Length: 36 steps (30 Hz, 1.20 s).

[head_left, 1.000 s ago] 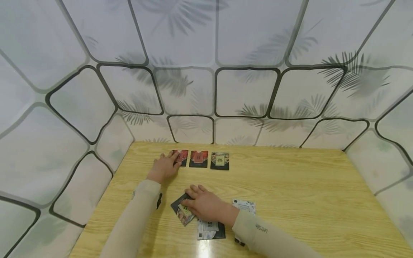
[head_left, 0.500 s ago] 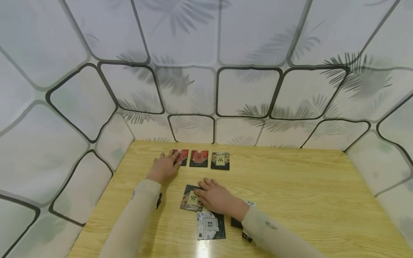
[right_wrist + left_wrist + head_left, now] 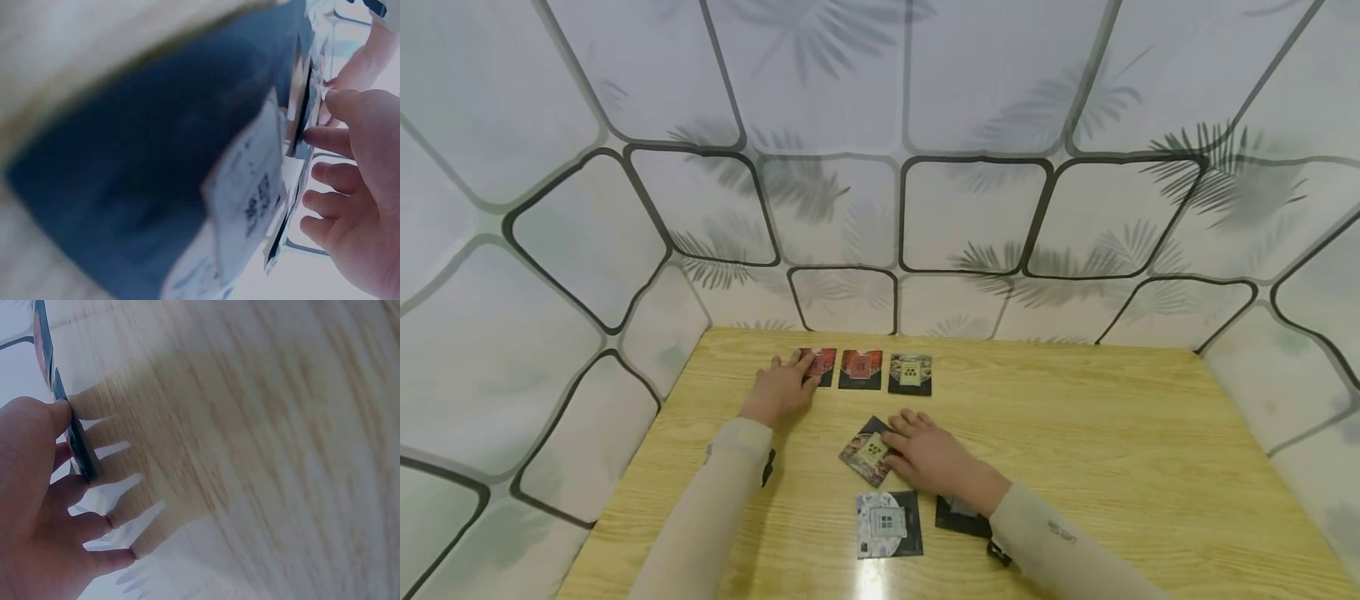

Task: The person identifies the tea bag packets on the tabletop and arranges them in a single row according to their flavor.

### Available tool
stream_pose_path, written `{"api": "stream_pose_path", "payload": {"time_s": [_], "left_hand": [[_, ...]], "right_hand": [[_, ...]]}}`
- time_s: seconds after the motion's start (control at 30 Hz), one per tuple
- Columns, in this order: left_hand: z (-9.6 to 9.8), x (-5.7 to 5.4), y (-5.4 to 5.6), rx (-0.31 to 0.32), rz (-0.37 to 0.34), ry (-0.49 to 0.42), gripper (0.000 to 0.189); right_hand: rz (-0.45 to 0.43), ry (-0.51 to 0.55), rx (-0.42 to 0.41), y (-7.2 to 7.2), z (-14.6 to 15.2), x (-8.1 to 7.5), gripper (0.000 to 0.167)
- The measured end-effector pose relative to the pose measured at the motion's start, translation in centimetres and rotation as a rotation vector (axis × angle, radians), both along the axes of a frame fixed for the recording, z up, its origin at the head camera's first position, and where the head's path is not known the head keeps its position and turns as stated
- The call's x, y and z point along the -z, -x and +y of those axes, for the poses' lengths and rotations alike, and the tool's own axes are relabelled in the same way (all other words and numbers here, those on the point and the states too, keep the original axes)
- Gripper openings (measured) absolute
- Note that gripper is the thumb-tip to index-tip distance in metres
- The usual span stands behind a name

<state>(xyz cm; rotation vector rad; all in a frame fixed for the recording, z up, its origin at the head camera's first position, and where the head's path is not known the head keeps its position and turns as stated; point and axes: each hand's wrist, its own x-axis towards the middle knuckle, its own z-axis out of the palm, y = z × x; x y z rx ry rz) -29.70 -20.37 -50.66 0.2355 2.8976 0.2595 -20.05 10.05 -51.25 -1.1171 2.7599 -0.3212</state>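
My left hand [image 3: 781,390] lies with spread fingers on a flat square packet in red and black [image 3: 827,367], at the back left of the table. In the left wrist view the fingertips touch the packet's dark edge [image 3: 81,450]. My right hand [image 3: 934,454] has its fingertips on the right side of a packet with a yellow label [image 3: 867,454], which lies turned at an angle. Its fingers are extended, partly bent in the right wrist view. Close below is a packet with a grey-white pattern and black half [image 3: 887,523].
Beside the left hand, a second red packet [image 3: 861,369] and a yellow-labelled packet [image 3: 910,375] continue the back row. A dark packet [image 3: 957,520] is partly hidden under the right wrist. Patterned fabric walls [image 3: 970,217] stand around the wooden table [image 3: 1075,442].
My right hand has moved right and slightly away from me. The yellow-labelled packet under its fingers has slid along and turned clockwise. My left hand has stayed put.
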Motion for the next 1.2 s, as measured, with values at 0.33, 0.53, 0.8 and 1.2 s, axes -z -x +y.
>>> {"api": "stream_pose_path", "payload": {"time_s": [0.33, 0.53, 0.8, 1.2], "left_hand": [[0.1, -0.5, -0.2, 0.007, -0.009, 0.000, 0.063], [0.2, -0.6, -0.3, 0.001, -0.008, 0.001, 0.063], [0.1, -0.6, -0.4, 0.001, -0.009, 0.000, 0.062], [0.2, -0.4, -0.4, 0.004, -0.006, 0.011, 0.062]], "right_hand": [[-0.050, 0.058, -0.086, 0.8, -0.6, -0.5, 0.050], [-0.042, 0.011, -0.141, 0.7, -1.3, -0.4, 0.050], [0.016, -0.057, -0.027, 0.3, -0.6, -1.2, 0.046], [0.260, 0.051, -0.027, 0.4, 0.6, -0.7, 0.028]]}}
